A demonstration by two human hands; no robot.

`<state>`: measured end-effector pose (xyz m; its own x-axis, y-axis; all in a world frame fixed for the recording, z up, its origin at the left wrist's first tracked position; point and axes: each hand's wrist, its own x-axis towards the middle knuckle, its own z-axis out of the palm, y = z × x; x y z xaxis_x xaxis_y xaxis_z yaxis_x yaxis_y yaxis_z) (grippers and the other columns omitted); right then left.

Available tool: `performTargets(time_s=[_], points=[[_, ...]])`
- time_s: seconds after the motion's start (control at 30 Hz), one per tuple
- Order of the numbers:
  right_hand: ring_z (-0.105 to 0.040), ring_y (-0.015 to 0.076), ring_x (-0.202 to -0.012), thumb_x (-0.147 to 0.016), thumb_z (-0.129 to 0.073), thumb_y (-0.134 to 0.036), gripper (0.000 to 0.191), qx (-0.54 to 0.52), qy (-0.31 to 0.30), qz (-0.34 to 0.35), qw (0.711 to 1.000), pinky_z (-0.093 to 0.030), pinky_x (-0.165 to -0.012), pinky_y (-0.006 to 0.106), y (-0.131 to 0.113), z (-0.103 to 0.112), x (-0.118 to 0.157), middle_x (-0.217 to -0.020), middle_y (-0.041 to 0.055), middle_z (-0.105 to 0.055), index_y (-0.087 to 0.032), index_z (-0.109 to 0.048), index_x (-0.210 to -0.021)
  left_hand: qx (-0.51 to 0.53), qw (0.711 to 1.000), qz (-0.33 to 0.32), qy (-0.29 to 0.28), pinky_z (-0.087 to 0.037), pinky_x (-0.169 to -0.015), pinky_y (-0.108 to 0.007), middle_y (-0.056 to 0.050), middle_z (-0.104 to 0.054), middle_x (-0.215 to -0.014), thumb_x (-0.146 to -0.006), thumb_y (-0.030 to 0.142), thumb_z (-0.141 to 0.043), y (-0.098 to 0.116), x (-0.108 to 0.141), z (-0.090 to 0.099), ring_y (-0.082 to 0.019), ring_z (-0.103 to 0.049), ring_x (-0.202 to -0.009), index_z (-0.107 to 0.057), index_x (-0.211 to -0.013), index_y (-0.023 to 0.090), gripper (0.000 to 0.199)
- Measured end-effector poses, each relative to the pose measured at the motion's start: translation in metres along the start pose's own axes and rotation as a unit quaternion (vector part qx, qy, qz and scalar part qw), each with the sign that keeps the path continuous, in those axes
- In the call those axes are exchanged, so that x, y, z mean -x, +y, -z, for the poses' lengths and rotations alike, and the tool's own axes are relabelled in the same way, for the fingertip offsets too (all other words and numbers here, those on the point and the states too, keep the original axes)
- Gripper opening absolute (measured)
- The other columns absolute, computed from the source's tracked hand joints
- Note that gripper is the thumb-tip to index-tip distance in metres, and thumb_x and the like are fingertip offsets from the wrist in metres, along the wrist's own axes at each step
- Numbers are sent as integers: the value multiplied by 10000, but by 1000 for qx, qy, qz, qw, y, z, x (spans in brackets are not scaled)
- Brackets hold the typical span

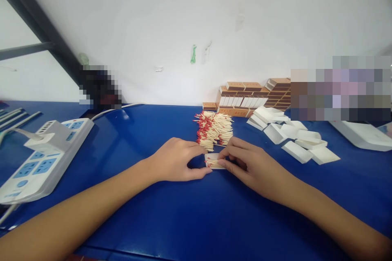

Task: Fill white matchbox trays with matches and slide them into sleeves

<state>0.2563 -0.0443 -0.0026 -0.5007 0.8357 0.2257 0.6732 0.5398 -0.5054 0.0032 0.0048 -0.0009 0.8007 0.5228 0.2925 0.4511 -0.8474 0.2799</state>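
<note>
A small white matchbox tray [216, 167] lies on the blue table between my hands, with a few red-tipped matches [212, 163] in it. My left hand [179, 159] holds the tray's left end, thumb on the near side and fingers on the far side. Over the tray's right half, my right hand [252, 165] is closed in a pinch, its fingertips at the matches' plain ends. The fingers partly hide the tray's right end. Just behind the tray rises a loose heap of matches [216, 126], most red heads pointing left.
Several empty white trays [297, 134] lie scattered at the right. Brown matchboxes [245, 94] are stacked against the white wall [153, 20]. A white power strip [52, 159] with a plugged-in adapter stands at the left, its cable running along the back. Blurred patches cover parts of both sides.
</note>
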Motion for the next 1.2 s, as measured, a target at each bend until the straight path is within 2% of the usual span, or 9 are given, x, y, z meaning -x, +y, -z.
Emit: performTargets(time_s=[0.33,0.6,0.9,1.2], points=[[-584,146,-728,-1025,-560,-260,154,-11,18,-15,1000,-477,-644,283,-4,-1,-1,-875,33,-604,-216,-681,-940,-1,1000,2,-2,-395,-582,-265,9,-717,-778,-929,494,-658,0,0,-1,-134,-641,-636,-737,-1086,193,349],[-579,150,-740,-1023,-557,-278,141,-14,16,-32,999,-468,-646,283,-6,0,-2,-888,30,-593,-227,-682,-982,-4,1000,-5,0,-403,-594,-261,10,-714,-783,-931,482,-661,-1,0,0,-131,-644,-644,-732,-1110,194,346],[-561,142,-713,-1025,-568,-296,172,-9,-4,-40,999,-451,-621,279,-2,1,-1,-869,23,-591,-217,-640,-890,-4,1000,-11,2,-413,-597,-271,11,-697,-754,-946,490,-638,-1,1,-1,-142,-650,-653,-730,-1096,190,348],[-541,144,-695,-1026,-560,-279,168,-26,28,-43,998,-445,-609,284,-5,-4,0,-857,25,-587,-221,-625,-882,-7,1000,-5,-7,-407,-601,-270,-2,-714,-784,-954,501,-619,-2,1,-2,-148,-660,-672,-726,-1083,191,352]])
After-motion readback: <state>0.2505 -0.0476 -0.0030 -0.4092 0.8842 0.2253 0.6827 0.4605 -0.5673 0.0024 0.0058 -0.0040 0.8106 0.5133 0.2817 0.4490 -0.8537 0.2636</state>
